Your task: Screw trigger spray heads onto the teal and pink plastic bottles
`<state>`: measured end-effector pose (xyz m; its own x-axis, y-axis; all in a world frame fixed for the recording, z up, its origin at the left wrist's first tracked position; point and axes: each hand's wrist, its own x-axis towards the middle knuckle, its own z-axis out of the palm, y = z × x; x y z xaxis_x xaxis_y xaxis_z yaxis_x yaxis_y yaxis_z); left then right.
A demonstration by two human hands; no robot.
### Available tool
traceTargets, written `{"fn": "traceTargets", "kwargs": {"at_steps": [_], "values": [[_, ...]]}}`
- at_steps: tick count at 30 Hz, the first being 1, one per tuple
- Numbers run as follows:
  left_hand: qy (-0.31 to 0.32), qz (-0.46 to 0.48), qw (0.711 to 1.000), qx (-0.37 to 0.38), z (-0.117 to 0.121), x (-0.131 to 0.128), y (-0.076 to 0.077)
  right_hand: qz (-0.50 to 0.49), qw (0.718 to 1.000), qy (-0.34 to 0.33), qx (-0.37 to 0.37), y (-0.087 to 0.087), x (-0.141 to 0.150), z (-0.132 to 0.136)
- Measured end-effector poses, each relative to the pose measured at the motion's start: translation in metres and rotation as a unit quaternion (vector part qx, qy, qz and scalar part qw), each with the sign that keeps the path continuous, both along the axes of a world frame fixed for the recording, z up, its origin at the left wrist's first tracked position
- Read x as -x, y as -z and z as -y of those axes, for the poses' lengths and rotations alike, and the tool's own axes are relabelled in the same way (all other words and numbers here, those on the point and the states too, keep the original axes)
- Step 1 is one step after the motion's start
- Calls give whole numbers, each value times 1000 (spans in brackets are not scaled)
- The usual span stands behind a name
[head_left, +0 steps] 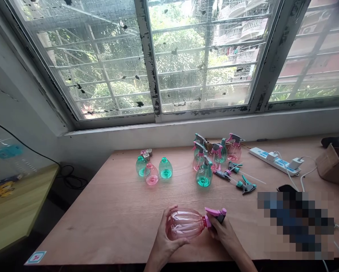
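Note:
A clear pink spray bottle [186, 223] lies on its side in the air over the table's front part, its base to the left. My left hand [167, 236] is wrapped round the base end, thumb below and fingers above. At the neck, my right hand [222, 230] grips the pink and black spray head [217, 214], which sits on the bottle's mouth. Some right fingers are hidden behind the head. Loose spray heads [245, 185] with thin tubes lie farther back on the right. Nearest of the assembled bottles is a green spray bottle [204, 174].
Headless green bottles [165, 169] and a pink bottle [152, 175] stand at the back left, by small cubes [146, 153]. Several spray bottles [234, 149] cluster near the wall. A white power strip [274, 160], cables and a cardboard box [335, 166] lie right. A blurred patch covers the right front.

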<state>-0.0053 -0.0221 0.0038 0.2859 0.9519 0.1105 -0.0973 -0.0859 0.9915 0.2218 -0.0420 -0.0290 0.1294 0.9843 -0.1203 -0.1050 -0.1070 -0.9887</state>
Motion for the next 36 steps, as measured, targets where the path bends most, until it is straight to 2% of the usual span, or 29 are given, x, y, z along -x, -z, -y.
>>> {"fn": "traceTargets", "kwargs": {"at_steps": [3, 6, 8, 13, 19, 24, 27, 30, 32, 33, 35, 36], "values": [[12, 26, 1000, 3, -5, 5, 7, -8, 1000, -8, -24, -6, 2, 5], [22, 65, 997, 24, -10, 10, 13, -2, 996, -55, -75, -18, 4, 12], [9, 57, 998, 31, -12, 11, 15, 19, 992, -89, -92, -24, 4, 15], [-20, 23, 999, 18, -13, 9, 20, -2, 991, -117, -56, -21, 3, 14], [-23, -1, 1000, -17, -14, 9, 23, -47, 994, -96, -31, -10, 6, 7], [-24, -16, 999, -18, -12, 8, 14, -44, 995, -78, -31, -15, 8, 5], [-26, -19, 999, -12, -10, 9, 13, 6, 998, -53, -46, -22, 5, 6], [-17, 0, 1000, 18, -10, 8, 15, 68, 995, -34, -69, -41, -2, 2], [-21, 19, 999, 34, -10, 7, 15, 121, 988, -23, -95, -63, -7, -6], [-27, 26, 999, 39, -9, 7, 13, 178, 977, -12, -117, -76, -9, -12], [-34, 33, 998, 51, -9, 5, 10, 327, 933, 19, -149, -101, -10, -28], [-32, 35, 997, 57, -8, 5, 7, 408, 897, 36, -163, -112, -8, -38]]}}
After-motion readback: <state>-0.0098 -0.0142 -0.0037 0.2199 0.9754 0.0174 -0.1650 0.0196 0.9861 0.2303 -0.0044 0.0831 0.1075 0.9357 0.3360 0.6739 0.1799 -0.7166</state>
